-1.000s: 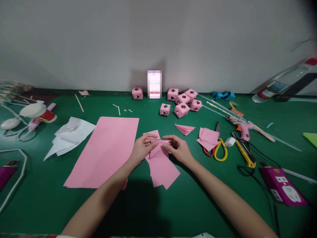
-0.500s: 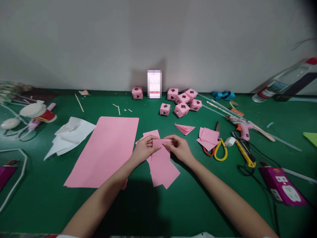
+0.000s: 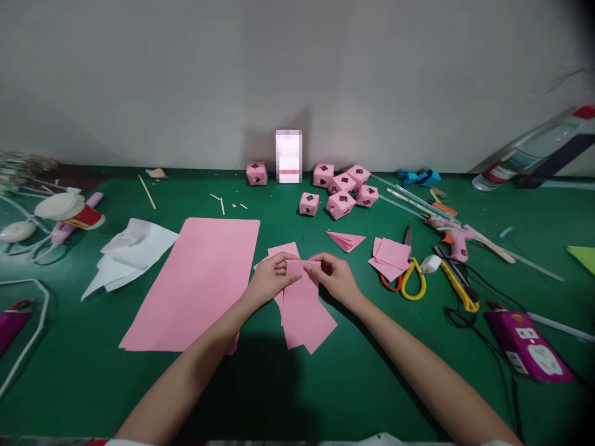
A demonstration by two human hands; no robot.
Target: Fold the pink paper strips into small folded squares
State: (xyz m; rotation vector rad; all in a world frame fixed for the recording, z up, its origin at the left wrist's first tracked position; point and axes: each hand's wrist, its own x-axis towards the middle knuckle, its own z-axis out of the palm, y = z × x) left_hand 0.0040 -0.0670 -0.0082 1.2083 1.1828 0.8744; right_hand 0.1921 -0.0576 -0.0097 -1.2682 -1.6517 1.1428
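Observation:
My left hand (image 3: 269, 279) and my right hand (image 3: 335, 277) both pinch a small folded pink paper piece (image 3: 304, 271) between thumbs and fingers, holding it just above a loose stack of pink paper squares (image 3: 307, 316) on the green table (image 3: 325, 384). A large pink sheet (image 3: 198, 282) lies flat just left of my left hand. Several finished pink paper cubes (image 3: 341, 189) with small dark openings sit at the back near the wall.
Right of my hands lie a folded pink triangle (image 3: 346, 240), more pink squares (image 3: 389, 257), scissors (image 3: 409, 275), a pink glue gun (image 3: 453, 241), a yellow cutter (image 3: 458, 282) and a purple power strip (image 3: 527, 353). White crumpled paper (image 3: 127, 254) and a tape roll (image 3: 69, 210) lie left.
The pink piece in my hands went from a loosely opened fold to a flat, squared-up rectangle. Both hands stayed in place over the stack.

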